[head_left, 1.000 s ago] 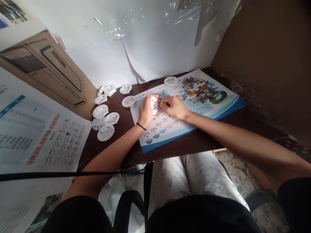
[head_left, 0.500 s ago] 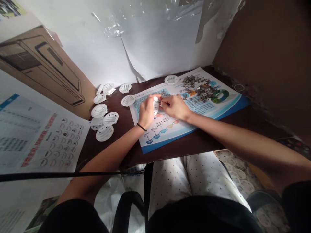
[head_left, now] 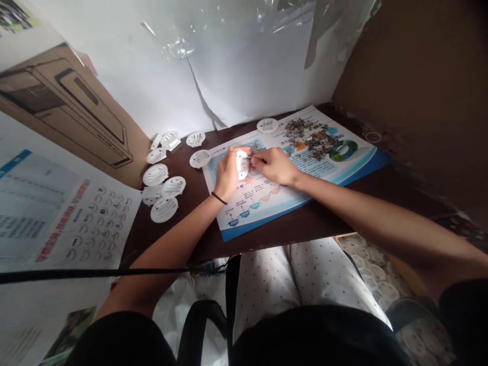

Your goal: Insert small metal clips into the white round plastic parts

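Observation:
My left hand (head_left: 227, 175) is closed around a round white plastic part (head_left: 243, 165), tilted so that its slotted face shows toward my right hand. The fingers of my right hand (head_left: 278, 165) are pinched at this face on a small metal piece (head_left: 249, 157), which is mostly hidden by the fingertips. Both hands are over a printed sheet (head_left: 259, 213) with a blue edge. Small metal pieces lie in a loose heap (head_left: 318, 145) on the sheet, beyond my right hand.
Several similar white parts (head_left: 164, 209) lie on the dark table (head_left: 179, 162) at the left, and one white disc (head_left: 267, 125) is at the back. A cardboard box (head_left: 76, 112) stands left. A black cable (head_left: 76, 275) crosses low in front. More white discs (head_left: 375, 274) are below the table at right.
The white part in my left hand is turned slightly, showing more of its face. My right hand stays pinched against it; the view has shifted a little.

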Available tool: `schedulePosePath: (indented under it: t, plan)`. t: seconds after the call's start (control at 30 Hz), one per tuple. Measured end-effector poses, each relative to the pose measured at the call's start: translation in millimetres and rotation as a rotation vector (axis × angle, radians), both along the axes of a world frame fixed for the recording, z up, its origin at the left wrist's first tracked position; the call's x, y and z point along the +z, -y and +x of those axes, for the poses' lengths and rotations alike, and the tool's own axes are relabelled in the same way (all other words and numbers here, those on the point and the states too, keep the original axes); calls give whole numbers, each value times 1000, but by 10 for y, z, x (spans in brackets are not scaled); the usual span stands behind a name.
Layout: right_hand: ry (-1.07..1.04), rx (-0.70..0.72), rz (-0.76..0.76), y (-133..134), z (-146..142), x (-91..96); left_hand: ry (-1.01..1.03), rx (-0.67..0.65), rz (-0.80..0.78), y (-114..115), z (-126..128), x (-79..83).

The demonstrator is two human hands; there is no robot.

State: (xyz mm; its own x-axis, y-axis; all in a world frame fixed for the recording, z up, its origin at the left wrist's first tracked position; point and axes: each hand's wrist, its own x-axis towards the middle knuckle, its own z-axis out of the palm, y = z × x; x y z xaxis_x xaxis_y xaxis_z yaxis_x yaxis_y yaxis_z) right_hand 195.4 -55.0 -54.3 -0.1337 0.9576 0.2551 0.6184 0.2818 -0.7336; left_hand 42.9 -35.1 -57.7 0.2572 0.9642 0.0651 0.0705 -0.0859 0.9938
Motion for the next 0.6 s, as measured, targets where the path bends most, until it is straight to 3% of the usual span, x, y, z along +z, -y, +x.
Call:
schedulePosePath:
  t: [0.17,0.4,0.6]
  plan:
    - [-224,-38,-67,-3,55,-21,60,3,-82,-66,-26,45]
    - [-213,-54,-18,10,42,-26,277,-3,-132,-103,-9,4]
    - [-182,-18,-28,22,45,-27,314,-13,-123,-76,-1,-6]
